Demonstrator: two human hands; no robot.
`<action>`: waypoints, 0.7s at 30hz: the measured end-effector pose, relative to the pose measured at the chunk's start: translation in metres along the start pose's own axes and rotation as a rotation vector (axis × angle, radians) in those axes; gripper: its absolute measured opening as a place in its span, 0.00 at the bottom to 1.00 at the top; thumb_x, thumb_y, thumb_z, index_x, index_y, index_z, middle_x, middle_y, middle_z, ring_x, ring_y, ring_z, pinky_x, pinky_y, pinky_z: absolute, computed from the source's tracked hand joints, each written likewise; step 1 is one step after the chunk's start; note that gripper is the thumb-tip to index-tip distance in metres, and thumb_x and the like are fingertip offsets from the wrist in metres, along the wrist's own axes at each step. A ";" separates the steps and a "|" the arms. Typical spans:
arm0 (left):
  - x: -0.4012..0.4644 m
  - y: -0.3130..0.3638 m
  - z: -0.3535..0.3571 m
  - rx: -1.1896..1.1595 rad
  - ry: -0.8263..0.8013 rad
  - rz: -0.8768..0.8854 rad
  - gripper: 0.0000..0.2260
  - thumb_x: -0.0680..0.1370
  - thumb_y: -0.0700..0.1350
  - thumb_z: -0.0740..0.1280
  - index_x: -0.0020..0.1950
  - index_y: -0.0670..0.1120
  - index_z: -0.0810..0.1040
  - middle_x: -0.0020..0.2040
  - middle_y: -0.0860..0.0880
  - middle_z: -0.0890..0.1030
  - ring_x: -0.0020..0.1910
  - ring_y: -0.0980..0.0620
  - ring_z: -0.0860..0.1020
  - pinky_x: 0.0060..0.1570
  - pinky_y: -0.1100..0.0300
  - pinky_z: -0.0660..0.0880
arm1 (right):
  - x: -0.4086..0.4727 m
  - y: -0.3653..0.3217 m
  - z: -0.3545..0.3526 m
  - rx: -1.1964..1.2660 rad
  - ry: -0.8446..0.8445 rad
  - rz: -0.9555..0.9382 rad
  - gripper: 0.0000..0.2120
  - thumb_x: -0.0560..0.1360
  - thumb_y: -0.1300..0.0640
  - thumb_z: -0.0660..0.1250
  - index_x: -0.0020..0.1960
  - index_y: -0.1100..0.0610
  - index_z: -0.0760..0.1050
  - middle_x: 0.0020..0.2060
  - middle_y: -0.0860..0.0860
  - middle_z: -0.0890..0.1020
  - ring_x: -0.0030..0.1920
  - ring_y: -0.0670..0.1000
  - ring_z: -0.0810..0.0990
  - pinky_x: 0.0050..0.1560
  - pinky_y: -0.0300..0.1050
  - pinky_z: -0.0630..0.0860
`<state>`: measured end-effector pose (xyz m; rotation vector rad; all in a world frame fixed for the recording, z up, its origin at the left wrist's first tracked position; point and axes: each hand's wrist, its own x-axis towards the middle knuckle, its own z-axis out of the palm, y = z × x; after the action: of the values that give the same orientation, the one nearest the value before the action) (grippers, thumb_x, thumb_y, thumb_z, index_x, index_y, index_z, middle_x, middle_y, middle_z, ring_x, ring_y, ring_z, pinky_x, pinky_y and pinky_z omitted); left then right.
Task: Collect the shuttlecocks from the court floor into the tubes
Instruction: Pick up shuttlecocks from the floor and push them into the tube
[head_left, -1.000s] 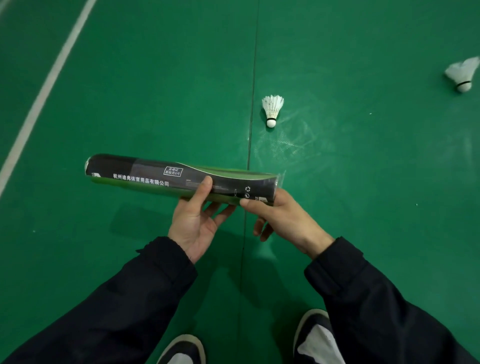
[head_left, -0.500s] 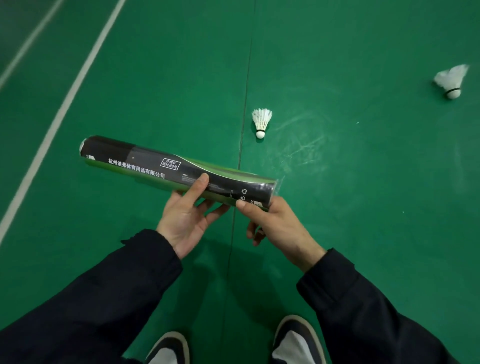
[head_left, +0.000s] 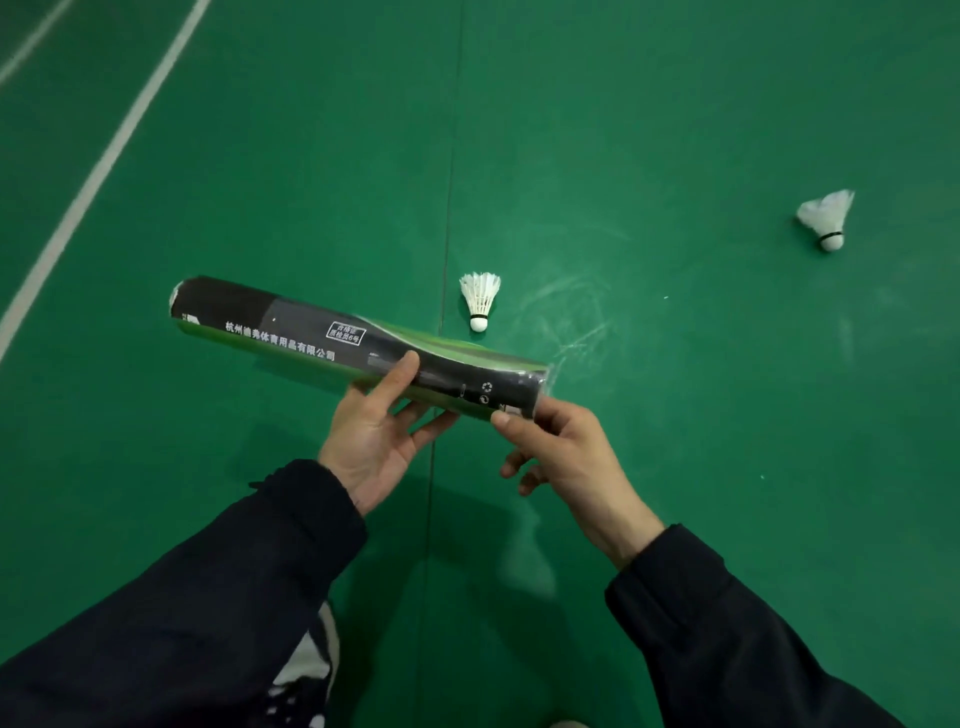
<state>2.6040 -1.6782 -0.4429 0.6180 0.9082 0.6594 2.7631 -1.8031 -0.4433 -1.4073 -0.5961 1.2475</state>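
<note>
Overhead light was even but dim; soft shadows fell on the court floor (head_left: 675, 130) at lower centre. Wide-angle edges curved, slightly blurred.

A single head-worn camera looks steeply down and forward at the green court floor (head_left: 675, 467) (wide-angle, so lines bow). Both sleeves enter close at 6 o'clock; the white line (head_left: 98, 171) runs off toward 11 o'clock.
</note>
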 end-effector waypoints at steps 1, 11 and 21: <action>0.007 0.002 -0.005 -0.017 0.024 -0.016 0.15 0.76 0.47 0.72 0.58 0.42 0.76 0.59 0.39 0.81 0.58 0.43 0.83 0.49 0.49 0.84 | 0.004 -0.001 -0.004 -0.008 0.008 -0.012 0.04 0.80 0.60 0.69 0.53 0.56 0.82 0.47 0.49 0.84 0.31 0.49 0.80 0.27 0.43 0.74; 0.073 0.030 -0.067 -0.066 0.167 -0.029 0.06 0.79 0.48 0.71 0.48 0.46 0.78 0.54 0.42 0.83 0.63 0.42 0.81 0.54 0.48 0.84 | 0.134 0.010 0.009 -0.170 0.236 0.078 0.07 0.81 0.58 0.66 0.57 0.56 0.80 0.55 0.56 0.84 0.33 0.45 0.80 0.35 0.44 0.77; 0.082 0.041 -0.087 -0.077 0.223 -0.069 0.07 0.76 0.47 0.72 0.49 0.45 0.79 0.54 0.42 0.84 0.60 0.43 0.82 0.52 0.48 0.84 | 0.244 0.042 0.014 -0.991 0.195 -0.285 0.36 0.77 0.60 0.65 0.82 0.48 0.57 0.79 0.52 0.65 0.51 0.53 0.82 0.50 0.55 0.82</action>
<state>2.5568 -1.5738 -0.4957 0.4478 1.1010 0.7066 2.8163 -1.5940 -0.5645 -2.1084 -1.3250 0.5516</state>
